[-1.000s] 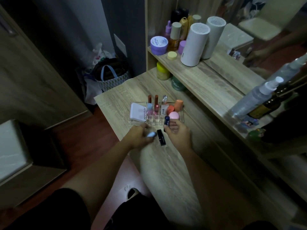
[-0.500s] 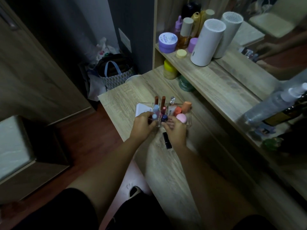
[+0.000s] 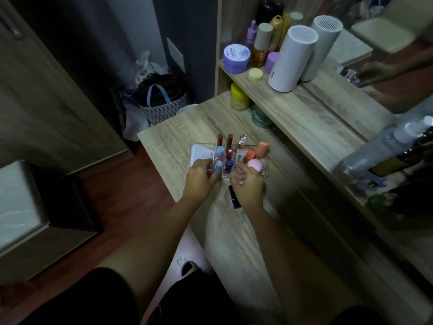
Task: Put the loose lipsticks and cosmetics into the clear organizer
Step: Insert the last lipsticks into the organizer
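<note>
On the wooden desk (image 3: 178, 139) stands the organizer (image 3: 264, 171), its clear walls hard to trace in the dim light. Upright in its slots are two dark red tubes (image 3: 229, 143), a pale blue tube (image 3: 219, 152), a light blue stick (image 3: 218, 165), a navy stick (image 3: 229, 164), a white tube (image 3: 240, 156) with lettering too small to read, an orange sponge (image 3: 262, 148) and a pink sponge (image 3: 254, 164). A white compact (image 3: 202, 156) lies at the organizer's left end; its near part is hidden by the left hand (image 3: 199, 178).

That hand rests against the organizer's near left edge with fingers curled beside the light blue stick; whether they grip it or only touch it cannot be told. The right hand (image 3: 248, 185) sits at the near edge just right of the navy stick, fingers bent inward; nothing can be made out between them, and motion blur smears the knuckles.

A black lipstick (image 3: 234, 198) lies flat on the desk, outside the organizer, between the wrists and partly covered by the right hand.

On the shelf (image 3: 304, 109) behind, a white cylinder (image 3: 290, 59) and a purple jar (image 3: 236, 57) stand among bottles. A spray bottle (image 3: 384, 148) at the right is blurred.
</note>
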